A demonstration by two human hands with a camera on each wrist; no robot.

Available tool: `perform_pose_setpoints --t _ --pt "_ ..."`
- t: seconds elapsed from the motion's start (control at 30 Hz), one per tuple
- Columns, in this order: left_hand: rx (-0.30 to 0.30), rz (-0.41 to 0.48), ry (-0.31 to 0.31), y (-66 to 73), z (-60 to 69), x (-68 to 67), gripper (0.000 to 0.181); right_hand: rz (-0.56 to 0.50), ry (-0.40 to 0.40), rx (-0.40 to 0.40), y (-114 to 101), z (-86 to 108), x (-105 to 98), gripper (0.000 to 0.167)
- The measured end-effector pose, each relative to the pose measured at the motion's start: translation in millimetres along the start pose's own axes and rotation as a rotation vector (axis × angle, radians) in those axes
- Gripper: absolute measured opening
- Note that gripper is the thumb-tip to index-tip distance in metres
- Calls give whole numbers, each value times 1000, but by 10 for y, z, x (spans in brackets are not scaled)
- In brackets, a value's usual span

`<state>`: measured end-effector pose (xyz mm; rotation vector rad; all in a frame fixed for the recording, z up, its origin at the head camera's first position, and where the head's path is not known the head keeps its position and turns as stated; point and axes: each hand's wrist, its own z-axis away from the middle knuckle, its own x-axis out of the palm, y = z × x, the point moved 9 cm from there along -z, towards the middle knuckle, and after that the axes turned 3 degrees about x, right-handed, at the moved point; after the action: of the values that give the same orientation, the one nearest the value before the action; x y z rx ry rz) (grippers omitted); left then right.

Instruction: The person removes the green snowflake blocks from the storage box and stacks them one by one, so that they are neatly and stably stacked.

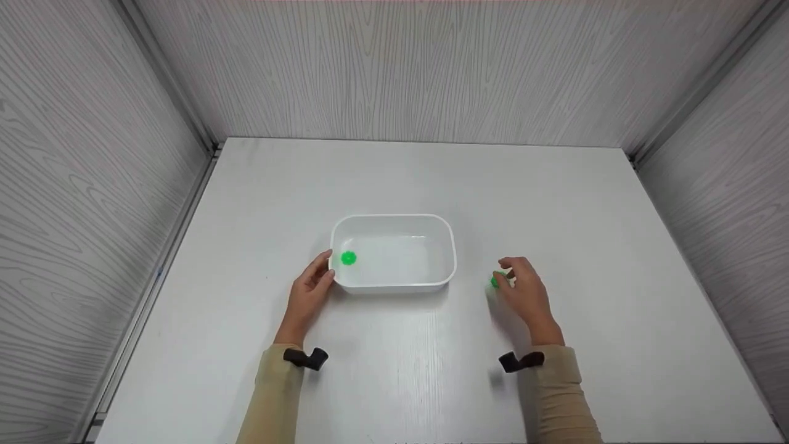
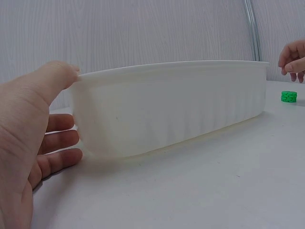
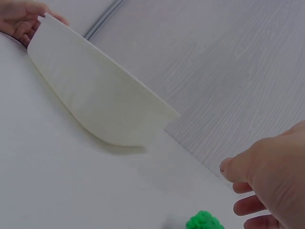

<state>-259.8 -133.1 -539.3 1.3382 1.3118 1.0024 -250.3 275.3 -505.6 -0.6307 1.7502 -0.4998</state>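
A white plastic tub [image 1: 394,288] rests on the table. Inside it, near the left end, lies a small bright green scalloped disc [image 1: 349,258]. My left hand [image 1: 307,300] holds the tub's left end, its thumb on the rim and its other fingers against the outer wall, as the left wrist view shows. To the right of the tub, my right hand [image 1: 525,297] hovers with loosely bent fingers over a second green piece [image 2: 289,97], short and knobbly-sided. A gap shows between that piece and the hand in the left wrist view.
The white table [image 1: 419,179] stretches around the tub on all sides. Wood-grain panels enclose it at the back [image 1: 425,74], left [image 1: 80,203] and right [image 1: 727,160]. Each wrist carries a black band-like mount, the left one [image 1: 306,358] and the right one [image 1: 521,361].
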Motion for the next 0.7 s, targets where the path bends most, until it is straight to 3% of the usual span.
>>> perform_pose_setpoints --t 0.23,0.7 --pt "-22 -10 4 -21 6 1 48 -6 34 -91 -292 -81 93 22" --pt "14 24 -3 -11 6 5 48 13 79 -342 -969 -148 232 17"
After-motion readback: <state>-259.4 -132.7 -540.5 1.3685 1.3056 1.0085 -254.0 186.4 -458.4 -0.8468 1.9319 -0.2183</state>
